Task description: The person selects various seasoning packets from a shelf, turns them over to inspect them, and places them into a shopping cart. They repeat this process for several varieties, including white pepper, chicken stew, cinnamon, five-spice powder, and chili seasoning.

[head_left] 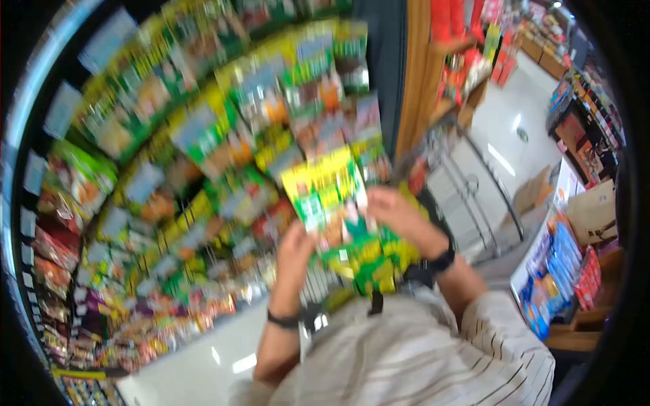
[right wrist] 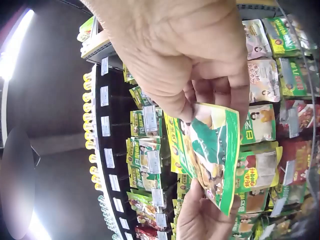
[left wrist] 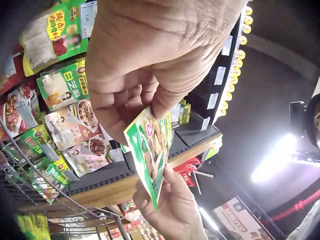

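Where the packet (right wrist: pixel 212 150) sits: up in front of the person, between both hands and just before the rack. Its face is green with a yellow band and a food picture.
Left hand (left wrist: pixel 145 75): thumb and fingers are curled and pinch one edge of the packet. In the head view it holds the packet's left side, with a dark band on the wrist.
Right hand (right wrist: pixel 185 55): bent fingers and thumb pinch the opposite edge of the packet. In the head view it lies over the packet's right side, with a dark watch on the wrist.
Packet's pose: roughly upright and a little tilted, clear of the rack. The head view is blurred. More green and yellow shows below the hands there, and I cannot tell whether that is a second packet.
Rack (head_left: pixel 169 169): rows of hanging packets in green, yellow and red, close behind the held one.
Price tags (right wrist: pixel 104 95): white slips in a column along the rack's dark edge.
Wire cart (head_left: pixel 467 183): right of the hands, on the floor.
Floor (head_left: pixel 501 135): pale and glossy.
Sleeve (head_left: pixel 433 358): light cloth with thin dark stripes, at the bottom of the head view.
Far shelves (head_left: pixel 575 128): stocked with goods, well apart on the right.
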The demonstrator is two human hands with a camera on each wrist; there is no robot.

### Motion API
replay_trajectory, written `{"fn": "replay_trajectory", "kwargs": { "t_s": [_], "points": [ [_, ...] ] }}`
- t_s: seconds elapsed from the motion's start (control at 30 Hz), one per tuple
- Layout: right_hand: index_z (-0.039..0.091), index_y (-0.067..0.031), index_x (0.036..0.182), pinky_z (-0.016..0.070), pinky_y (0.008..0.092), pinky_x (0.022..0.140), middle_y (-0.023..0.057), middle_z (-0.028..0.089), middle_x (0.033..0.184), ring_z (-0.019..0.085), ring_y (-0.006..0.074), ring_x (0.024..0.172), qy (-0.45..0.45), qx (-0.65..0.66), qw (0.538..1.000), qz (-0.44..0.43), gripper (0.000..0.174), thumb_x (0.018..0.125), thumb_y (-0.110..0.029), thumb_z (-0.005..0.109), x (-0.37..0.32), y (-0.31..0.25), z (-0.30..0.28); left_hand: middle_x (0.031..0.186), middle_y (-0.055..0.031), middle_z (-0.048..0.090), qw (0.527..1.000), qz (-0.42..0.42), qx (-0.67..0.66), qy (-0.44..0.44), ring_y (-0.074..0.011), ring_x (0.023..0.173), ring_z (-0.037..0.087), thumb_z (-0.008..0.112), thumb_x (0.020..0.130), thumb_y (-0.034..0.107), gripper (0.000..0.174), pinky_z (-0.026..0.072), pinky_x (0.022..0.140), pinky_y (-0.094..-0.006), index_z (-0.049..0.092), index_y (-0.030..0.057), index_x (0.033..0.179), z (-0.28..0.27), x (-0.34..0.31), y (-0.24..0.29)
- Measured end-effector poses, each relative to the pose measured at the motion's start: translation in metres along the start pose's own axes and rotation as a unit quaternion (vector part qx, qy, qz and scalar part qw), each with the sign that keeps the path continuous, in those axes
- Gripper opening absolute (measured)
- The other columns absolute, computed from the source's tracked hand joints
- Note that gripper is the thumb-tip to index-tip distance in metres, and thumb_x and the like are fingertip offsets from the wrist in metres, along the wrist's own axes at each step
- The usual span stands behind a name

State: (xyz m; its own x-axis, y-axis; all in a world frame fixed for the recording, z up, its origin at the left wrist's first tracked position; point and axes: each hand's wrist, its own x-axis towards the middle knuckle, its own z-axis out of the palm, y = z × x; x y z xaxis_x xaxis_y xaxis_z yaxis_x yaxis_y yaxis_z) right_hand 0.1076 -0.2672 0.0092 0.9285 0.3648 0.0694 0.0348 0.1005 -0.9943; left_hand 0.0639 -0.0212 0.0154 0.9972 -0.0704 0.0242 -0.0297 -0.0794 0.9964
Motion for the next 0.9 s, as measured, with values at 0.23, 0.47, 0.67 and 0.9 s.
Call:
{"fn": "replay_trajectory", "kwargs": {
  "t_s": [0.23,0.47,0.67,0.9],
  "points": [
    [0.062,-0.0068,0.097,0.0417,0.0189,0.065,-0.0085,0.058,0.08,0.052,0.0,0.073,-0.01,0.047,0.998,0.03,0.012,0.098,-0.018,0.059,0.001,-0.026,0.002,0.108,-0.0015,0.066,0.989,-0.063,-0.133,-0.019,-0.0092,0.092,0.06,0.059,0.096,0.014,0.027,0.0473,0.081,-0.0256,0.059,0.0031,0.121,0.006,0.008,0.004],
    [0.062,-0.0067,0.097,0.041,0.0185,0.065,-0.008,0.058,0.08,0.052,0.0001,0.073,-0.007,0.059,0.998,0.022,0.012,0.098,-0.018,0.059,-0.002,-0.028,-0.005,0.115,-0.0044,0.065,0.993,-0.053,-0.098,-0.04,-0.0105,0.101,0.06,0.06,0.097,0.015,0.031,0.0476,0.088,-0.0276,0.057,0.0011,0.124,0.02,0.011,0.019],
    [0.062,-0.0039,0.099,0.0427,0.0201,0.066,-0.0043,0.061,0.082,0.055,0.0029,0.074,-0.006,0.077,0.997,-0.011,0.012,0.098,-0.016,0.059,0.002,-0.041,-0.01,0.118,-0.0059,0.066,0.995,-0.026,-0.094,-0.029,-0.0136,0.104,0.062,0.062,0.096,0.012,0.031,0.0482,0.092,-0.0299,0.058,0.0005,0.124,0.027,0.018,0.045],
    [0.062,-0.0034,0.1,0.0442,0.0204,0.07,-0.0049,0.062,0.086,0.055,0.0025,0.077,-0.001,0.064,0.997,-0.043,0.013,0.098,-0.016,0.059,0.012,-0.056,-0.018,0.113,-0.0018,0.066,0.997,-0.005,-0.057,-0.045,-0.0093,0.096,0.06,0.063,0.096,0.016,0.031,0.0478,0.083,-0.026,0.059,0.0027,0.124,0.026,0.031,0.066]
  ]
}}
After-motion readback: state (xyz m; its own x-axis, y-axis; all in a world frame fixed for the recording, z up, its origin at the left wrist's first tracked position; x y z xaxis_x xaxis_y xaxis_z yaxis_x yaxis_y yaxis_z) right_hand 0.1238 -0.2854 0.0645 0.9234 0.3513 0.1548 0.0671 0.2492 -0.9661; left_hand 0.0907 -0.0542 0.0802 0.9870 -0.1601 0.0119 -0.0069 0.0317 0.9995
